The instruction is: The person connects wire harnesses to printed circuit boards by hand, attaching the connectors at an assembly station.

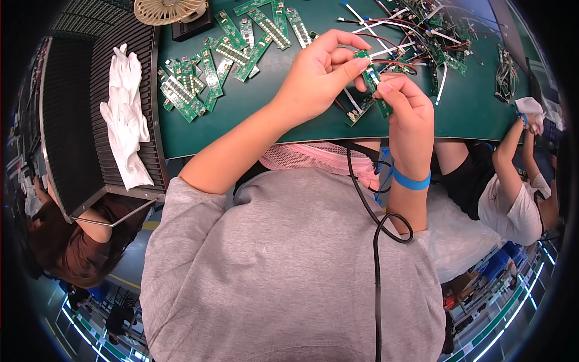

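A narrow green circuit board (372,77) is held up over the table's near part, tilted between both hands. My left hand (325,75) pinches its upper end between thumb and fingers. My right hand (407,102), with a blue band on its wrist, has thumb and fingers closed at the board's lower part. Red and black wires (395,63) and a white flat cable run close by the board's upper end. Just below my hands, another green board (360,111) lies on the table, partly hidden.
Loose green boards (232,51) are spread at the left; a tangle of wired boards (434,36) lies at the right. A fan (169,9) stands at far left. White gloves (125,114) lie on a black ribbed rack (72,120). Co-workers sit on both sides. A black cord (377,259) hangs before me.
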The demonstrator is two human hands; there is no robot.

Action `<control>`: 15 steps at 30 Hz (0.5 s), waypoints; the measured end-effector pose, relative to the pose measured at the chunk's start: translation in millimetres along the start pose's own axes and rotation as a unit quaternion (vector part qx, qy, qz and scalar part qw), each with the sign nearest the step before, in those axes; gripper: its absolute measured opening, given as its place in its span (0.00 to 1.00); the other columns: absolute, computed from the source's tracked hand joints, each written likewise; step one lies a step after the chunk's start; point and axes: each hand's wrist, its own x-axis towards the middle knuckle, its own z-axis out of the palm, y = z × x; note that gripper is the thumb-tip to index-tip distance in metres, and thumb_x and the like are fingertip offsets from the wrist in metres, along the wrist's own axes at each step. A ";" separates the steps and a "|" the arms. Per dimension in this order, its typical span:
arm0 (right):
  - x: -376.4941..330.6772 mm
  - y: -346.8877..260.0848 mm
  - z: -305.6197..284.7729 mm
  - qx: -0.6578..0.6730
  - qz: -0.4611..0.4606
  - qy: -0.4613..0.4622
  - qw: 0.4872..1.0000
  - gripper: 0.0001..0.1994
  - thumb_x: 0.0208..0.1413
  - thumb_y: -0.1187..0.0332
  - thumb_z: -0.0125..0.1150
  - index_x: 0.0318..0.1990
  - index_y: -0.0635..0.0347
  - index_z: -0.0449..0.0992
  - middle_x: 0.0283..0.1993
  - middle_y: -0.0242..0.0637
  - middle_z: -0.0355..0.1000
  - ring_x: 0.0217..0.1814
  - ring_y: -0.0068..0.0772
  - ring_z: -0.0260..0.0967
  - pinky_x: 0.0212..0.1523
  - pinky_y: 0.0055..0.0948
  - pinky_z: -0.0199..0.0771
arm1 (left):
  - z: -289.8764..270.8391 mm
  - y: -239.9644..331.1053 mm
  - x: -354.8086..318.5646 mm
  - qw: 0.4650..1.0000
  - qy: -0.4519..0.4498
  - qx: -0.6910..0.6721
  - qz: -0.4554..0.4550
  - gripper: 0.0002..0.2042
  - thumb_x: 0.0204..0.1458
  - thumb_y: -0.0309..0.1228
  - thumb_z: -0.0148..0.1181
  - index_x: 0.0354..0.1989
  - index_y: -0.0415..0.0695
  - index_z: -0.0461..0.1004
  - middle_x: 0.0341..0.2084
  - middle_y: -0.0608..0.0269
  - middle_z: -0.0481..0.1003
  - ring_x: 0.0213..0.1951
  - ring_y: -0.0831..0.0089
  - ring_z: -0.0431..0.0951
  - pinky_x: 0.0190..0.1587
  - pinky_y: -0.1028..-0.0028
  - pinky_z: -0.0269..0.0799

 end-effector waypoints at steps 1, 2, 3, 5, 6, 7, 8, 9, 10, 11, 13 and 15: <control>0.0 0.2 0.3 0.000 0.000 0.000 1.000 0.04 0.49 0.76 0.52 0.26 0.67 0.69 0.30 0.32 0.66 0.34 0.19 0.61 0.39 0.17 0.61 | 0.0 -0.1 -0.1 1.000 0.000 0.001 0.003 0.10 0.51 0.25 0.51 0.41 0.36 0.62 0.25 0.63 0.72 0.27 0.81 0.72 0.32 0.83 0.67; 0.1 0.3 0.6 -0.001 -0.001 0.004 1.000 0.04 0.49 0.76 0.52 0.25 0.67 0.69 0.30 0.32 0.66 0.34 0.19 0.62 0.39 0.17 0.61 | 0.1 0.0 -0.2 1.000 0.000 0.001 0.003 0.10 0.51 0.25 0.51 0.41 0.36 0.62 0.25 0.63 0.72 0.27 0.81 0.72 0.32 0.83 0.67; 0.0 0.2 0.8 -0.002 -0.001 0.008 1.000 0.04 0.49 0.76 0.52 0.25 0.67 0.69 0.30 0.32 0.66 0.33 0.19 0.62 0.38 0.17 0.61 | 0.4 0.2 -0.5 1.000 0.001 0.002 0.004 0.10 0.51 0.25 0.51 0.41 0.36 0.62 0.25 0.63 0.72 0.27 0.81 0.72 0.32 0.83 0.67; -0.3 0.3 1.1 -0.002 0.002 0.014 1.000 0.04 0.48 0.76 0.52 0.25 0.67 0.69 0.30 0.33 0.66 0.33 0.20 0.62 0.38 0.17 0.61 | 0.6 0.2 -1.1 1.000 0.002 0.004 0.005 0.10 0.51 0.24 0.51 0.41 0.36 0.62 0.25 0.63 0.72 0.27 0.81 0.72 0.32 0.83 0.67; -0.3 0.5 1.4 -0.001 0.005 0.020 1.000 0.04 0.48 0.76 0.53 0.24 0.67 0.69 0.31 0.33 0.65 0.32 0.20 0.62 0.37 0.18 0.61 | 0.8 -0.3 -1.4 1.000 0.004 0.003 0.006 0.10 0.51 0.24 0.52 0.41 0.37 0.62 0.25 0.63 0.72 0.27 0.81 0.72 0.32 0.83 0.67; -0.2 0.6 1.8 -0.001 0.005 0.019 1.000 0.04 0.48 0.76 0.53 0.24 0.67 0.69 0.31 0.33 0.65 0.32 0.20 0.62 0.37 0.18 0.61 | 1.0 -0.9 -1.6 1.000 0.005 0.002 0.007 0.10 0.51 0.24 0.52 0.41 0.37 0.63 0.24 0.63 0.72 0.27 0.81 0.72 0.32 0.83 0.67; -0.2 0.2 2.2 0.003 0.002 0.022 1.000 0.04 0.48 0.76 0.53 0.24 0.67 0.69 0.31 0.33 0.65 0.32 0.20 0.62 0.37 0.18 0.62 | 1.4 -1.8 -1.3 1.000 0.005 0.002 0.007 0.10 0.51 0.24 0.52 0.41 0.37 0.63 0.24 0.63 0.72 0.27 0.81 0.72 0.32 0.83 0.67; -0.2 -0.1 2.6 0.006 0.000 0.026 1.000 0.04 0.48 0.76 0.53 0.24 0.67 0.69 0.31 0.33 0.65 0.32 0.20 0.63 0.37 0.18 0.62 | 1.7 -3.2 -0.9 1.000 0.007 -0.002 0.013 0.10 0.51 0.24 0.52 0.41 0.37 0.63 0.24 0.64 0.72 0.27 0.81 0.72 0.31 0.83 0.67; -0.3 -0.3 3.1 0.006 0.000 0.026 1.000 0.04 0.48 0.76 0.53 0.24 0.67 0.69 0.31 0.33 0.65 0.32 0.20 0.63 0.37 0.18 0.62 | 1.9 -3.8 -0.7 1.000 0.009 -0.006 0.018 0.10 0.51 0.24 0.52 0.41 0.37 0.63 0.24 0.64 0.72 0.27 0.81 0.72 0.31 0.83 0.67; -0.3 -0.1 3.5 0.009 -0.001 0.029 1.000 0.04 0.48 0.76 0.53 0.24 0.67 0.69 0.31 0.33 0.65 0.32 0.20 0.63 0.37 0.18 0.62 | 1.7 -4.1 -0.8 1.000 0.009 -0.007 0.019 0.10 0.51 0.24 0.52 0.41 0.37 0.63 0.24 0.64 0.72 0.27 0.81 0.72 0.31 0.83 0.67; -0.2 0.4 4.0 0.013 -0.001 0.033 0.999 0.04 0.48 0.76 0.53 0.24 0.68 0.69 0.31 0.33 0.65 0.31 0.20 0.63 0.37 0.18 0.62 | 1.6 -4.5 -0.9 1.000 0.009 0.003 0.022 0.10 0.51 0.24 0.52 0.41 0.37 0.63 0.24 0.64 0.71 0.27 0.82 0.72 0.31 0.84 0.67; -0.4 1.0 4.0 0.013 -0.005 0.034 0.999 0.04 0.48 0.76 0.53 0.24 0.68 0.69 0.32 0.33 0.65 0.31 0.21 0.63 0.37 0.18 0.62 | 2.5 -4.0 -1.5 1.000 0.013 0.005 0.022 0.10 0.51 0.24 0.52 0.41 0.37 0.63 0.24 0.64 0.71 0.27 0.82 0.72 0.31 0.84 0.67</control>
